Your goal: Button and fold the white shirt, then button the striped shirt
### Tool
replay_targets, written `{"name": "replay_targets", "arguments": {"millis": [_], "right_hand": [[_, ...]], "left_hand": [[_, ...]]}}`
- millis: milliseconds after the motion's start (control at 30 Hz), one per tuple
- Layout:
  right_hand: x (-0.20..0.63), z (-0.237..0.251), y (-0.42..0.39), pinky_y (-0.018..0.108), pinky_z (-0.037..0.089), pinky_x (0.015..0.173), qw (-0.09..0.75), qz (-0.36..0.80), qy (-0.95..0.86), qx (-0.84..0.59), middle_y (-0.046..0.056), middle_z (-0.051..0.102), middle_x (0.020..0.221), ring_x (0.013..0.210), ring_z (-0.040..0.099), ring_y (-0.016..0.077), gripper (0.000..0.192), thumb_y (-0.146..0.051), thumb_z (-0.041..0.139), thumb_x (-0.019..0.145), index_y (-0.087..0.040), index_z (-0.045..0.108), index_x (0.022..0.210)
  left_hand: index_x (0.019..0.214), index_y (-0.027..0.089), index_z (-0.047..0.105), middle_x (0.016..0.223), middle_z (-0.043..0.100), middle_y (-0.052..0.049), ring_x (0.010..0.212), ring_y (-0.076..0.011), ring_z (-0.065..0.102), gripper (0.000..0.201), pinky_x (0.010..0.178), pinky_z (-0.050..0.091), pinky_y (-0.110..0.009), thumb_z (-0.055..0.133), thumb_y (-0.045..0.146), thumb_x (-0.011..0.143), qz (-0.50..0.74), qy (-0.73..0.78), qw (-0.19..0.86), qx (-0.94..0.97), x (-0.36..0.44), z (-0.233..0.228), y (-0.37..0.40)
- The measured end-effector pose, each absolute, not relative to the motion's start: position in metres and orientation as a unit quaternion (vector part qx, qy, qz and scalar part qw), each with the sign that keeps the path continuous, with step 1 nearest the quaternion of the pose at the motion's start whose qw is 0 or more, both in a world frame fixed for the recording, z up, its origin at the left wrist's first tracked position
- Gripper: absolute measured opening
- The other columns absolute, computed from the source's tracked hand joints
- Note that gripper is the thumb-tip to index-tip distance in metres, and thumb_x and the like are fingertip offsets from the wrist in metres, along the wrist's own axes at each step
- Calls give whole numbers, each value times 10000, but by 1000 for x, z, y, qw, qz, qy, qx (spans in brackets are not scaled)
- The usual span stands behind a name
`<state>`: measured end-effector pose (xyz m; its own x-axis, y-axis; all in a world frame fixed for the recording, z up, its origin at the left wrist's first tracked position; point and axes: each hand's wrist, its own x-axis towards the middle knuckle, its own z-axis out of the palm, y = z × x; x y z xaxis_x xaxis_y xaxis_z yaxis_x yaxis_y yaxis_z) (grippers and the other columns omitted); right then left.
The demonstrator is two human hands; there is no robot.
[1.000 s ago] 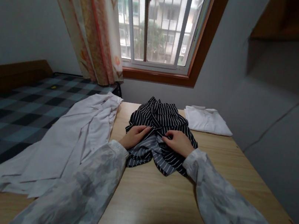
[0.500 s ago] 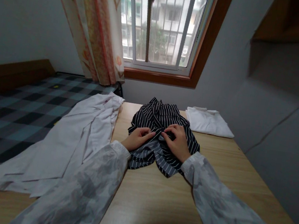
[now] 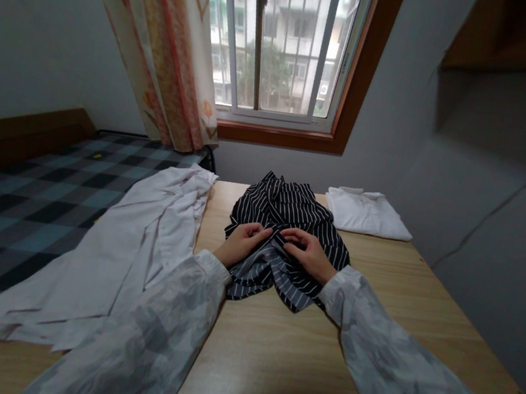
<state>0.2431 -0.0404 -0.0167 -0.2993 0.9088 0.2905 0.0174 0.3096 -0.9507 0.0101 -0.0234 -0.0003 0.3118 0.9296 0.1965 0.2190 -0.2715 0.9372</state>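
Observation:
A black shirt with white stripes (image 3: pixel 286 204) lies bunched on the wooden table, its greyer inner side showing at the near edge. My left hand (image 3: pixel 242 244) pinches the cloth near the garment's middle, thumb against the curled fingers. Just to its right, my right hand (image 3: pixel 310 254) holds the same fold between thumb and fingers. The fingertips of both hands are close together, and the small detail between them is too fine to make out.
White clothing (image 3: pixel 140 225) is spread over the table's left side and partly onto the checked bed (image 3: pixel 46 191). A folded white garment (image 3: pixel 364 213) lies at the back right of the wooden table (image 3: pixel 247 366). Behind stand a window (image 3: pixel 285 49) and a curtain (image 3: pixel 167 44).
My right hand has lowered slightly, its fingers flattening and coming nearer the left fingertips. My left hand and the striped shirt have hardly moved.

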Motion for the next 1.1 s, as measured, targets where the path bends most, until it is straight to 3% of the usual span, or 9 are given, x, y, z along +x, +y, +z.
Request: {"name": "replay_targets", "arguments": {"millis": [100, 233, 333, 600, 733, 900, 1100], "right_hand": [[250, -14, -36, 374, 593, 939, 429, 484, -680, -346, 72, 808, 1145, 978, 749, 206, 464, -357, 855, 794, -207, 775, 1226], [258, -7, -31, 308, 539, 702, 368, 446, -718, -389, 24, 763, 914, 710, 632, 147, 400, -405, 903, 768, -178, 808, 1083], [261, 2, -30, 298, 508, 671, 355, 424, -724, -413, 25, 749, 825, 702, 632, 153, 359, -466, 910, 784, -167, 811, 954], [250, 16, -39, 272, 419, 557, 393, 412, -675, -468, 41, 753, 721, 613, 616, 152, 429, -590, 889, 805, -177, 776, 827], [235, 8, -47, 286, 470, 590, 440, 408, -656, -459, 62, 781, 781, 677, 673, 186, 447, -631, 812, 875, -186, 781, 844], [223, -7, -52, 320, 564, 741, 465, 397, -667, -425, 76, 817, 913, 832, 752, 223, 409, -597, 773, 916, -189, 794, 924], [223, -15, -52, 360, 594, 854, 482, 400, -660, -415, 70, 827, 963, 908, 765, 240, 361, -552, 734, 939, -200, 811, 959]], "left_hand": [[690, 195, 525, 627, 445, 53, 586, -102, 380, 596, 553, 262, -253, 735, 711, 902, 414, 415, 446, 676, 10, 0, -25], [695, 199, 517, 615, 425, 61, 565, -95, 347, 589, 537, 230, -258, 753, 701, 894, 424, 406, 467, 661, 11, 3, -28], [693, 203, 512, 602, 411, 66, 553, -93, 328, 590, 533, 211, -264, 754, 703, 892, 433, 410, 462, 656, 11, 3, -29], [709, 194, 558, 630, 459, 51, 592, -106, 382, 557, 558, 263, -261, 725, 674, 937, 411, 423, 400, 702, 10, -3, -27], [726, 188, 587, 636, 486, 44, 600, -112, 396, 559, 560, 269, -260, 699, 690, 945, 393, 425, 388, 718, 9, -2, -29], [721, 176, 603, 662, 494, 34, 638, -118, 419, 568, 583, 297, -254, 667, 687, 963, 379, 413, 380, 736, 9, 2, -32], [778, 180, 600, 688, 515, 40, 645, -119, 443, 464, 596, 318, -245, 744, 603, 903, 371, 382, 402, 745, 7, 4, -34]]}}
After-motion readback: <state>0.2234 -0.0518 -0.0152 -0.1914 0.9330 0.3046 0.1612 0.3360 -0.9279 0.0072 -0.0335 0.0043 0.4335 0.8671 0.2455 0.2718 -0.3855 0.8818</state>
